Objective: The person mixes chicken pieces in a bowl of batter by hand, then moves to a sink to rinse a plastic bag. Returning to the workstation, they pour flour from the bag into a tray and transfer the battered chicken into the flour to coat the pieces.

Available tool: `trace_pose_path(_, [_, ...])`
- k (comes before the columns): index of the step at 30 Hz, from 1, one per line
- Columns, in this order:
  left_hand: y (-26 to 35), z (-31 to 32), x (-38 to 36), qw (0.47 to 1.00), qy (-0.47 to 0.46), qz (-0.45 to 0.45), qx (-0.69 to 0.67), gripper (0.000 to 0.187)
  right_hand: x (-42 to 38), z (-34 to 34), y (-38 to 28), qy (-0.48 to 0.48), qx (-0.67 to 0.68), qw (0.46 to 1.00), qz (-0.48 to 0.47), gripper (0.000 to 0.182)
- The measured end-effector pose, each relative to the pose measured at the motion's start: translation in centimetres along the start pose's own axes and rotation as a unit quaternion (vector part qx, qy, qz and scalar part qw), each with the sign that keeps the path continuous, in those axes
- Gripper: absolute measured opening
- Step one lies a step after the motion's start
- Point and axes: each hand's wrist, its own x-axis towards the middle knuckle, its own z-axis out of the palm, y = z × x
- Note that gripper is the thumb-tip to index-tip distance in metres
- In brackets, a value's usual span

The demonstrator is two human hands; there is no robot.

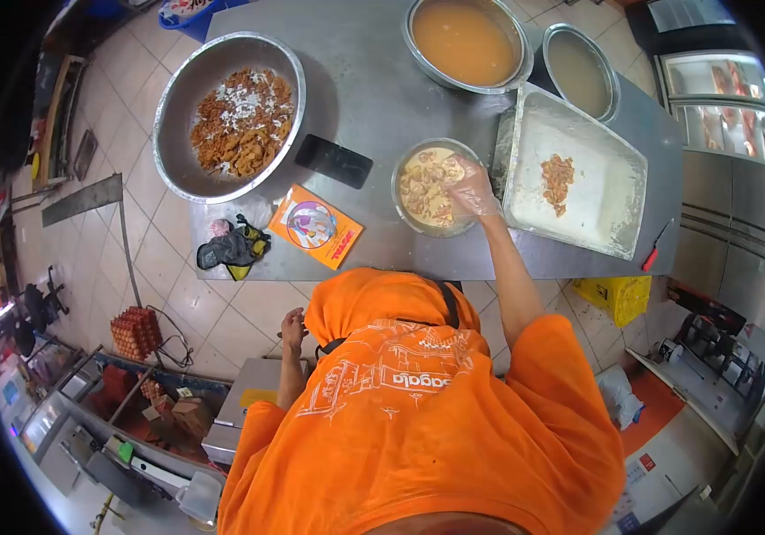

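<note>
My right hand (474, 189), in a clear plastic glove, reaches into a metal bowl (397, 207) over its right side. Pale, wet-coated meat pieces (425, 183) fill this bowl. The fingertips are down among the pieces, so their grip is hidden. To the right, a deep metal tray (596, 147) with white powder on its bottom holds a small heap of similar meat pieces (557, 183). My left hand (293, 326) is bare and hangs beside my body, off the table's front edge. Its fingers are loosely bent and apart, with nothing seen in them.
A large bowl (171, 152) of browned, crumbly food stands left. Near it lie a phone (334, 161), an orange box (317, 226) and a dark pouch (233, 250). Two containers of cloudy liquid (467, 45) stand at the back. A red-handled tool (650, 259) lies at the right edge.
</note>
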Motion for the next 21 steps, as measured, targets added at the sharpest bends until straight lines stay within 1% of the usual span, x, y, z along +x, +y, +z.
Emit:
trace_pose_path(3, [0.2,-0.1,-0.2,1.0,-0.009,0.012,-0.005,0.031,0.0,0.3,0.5,0.02,0.034,0.999,-0.026,0.05])
trace_pose_path(5, [0.1,-0.3,0.0,1.0,-0.009,0.008,-0.004,0.031,0.0,0.0,-0.5,0.021,0.031,0.999,0.002,0.051])
trace_pose_path(9, [0.3,-0.6,0.0,1.0,-0.009,0.003,0.004,0.031,0.0,0.0,-0.7,0.014,0.062,0.998,0.018,0.052])
trace_pose_path(11, [0.5,-0.5,-0.1,1.0,-0.006,0.002,0.006,0.03,-0.1,-0.1,-0.6,0.027,0.036,0.999,-0.022,0.052])
trace_pose_path(12, [0.6,-0.5,-0.2,1.0,-0.002,0.002,0.007,0.03,-0.1,-0.1,-0.6,0.027,0.037,0.999,-0.022,0.052])
trace_pose_path(14, [1.1,-0.2,-0.5,1.0,0.003,0.002,0.01,0.03,-0.1,0.0,-0.7,0.006,0.077,0.997,0.013,0.053])
trace_pose_path(18, [0.9,-0.3,-0.2,1.0,-0.001,0.006,0.004,0.03,-0.1,-0.4,-1.4,0.004,0.063,0.998,0.004,0.052])
trace_pose_path(20, [1.1,-0.2,-0.3,1.0,-0.002,0.005,0.004,0.03,-0.1,-0.4,-1.5,0.011,0.031,0.999,-0.015,0.044])
trace_pose_path(21, [1.2,-0.2,-0.3,1.0,-0.003,0.004,0.004,0.03,-0.2,-0.5,-1.6,0.011,0.031,0.999,-0.015,0.044])
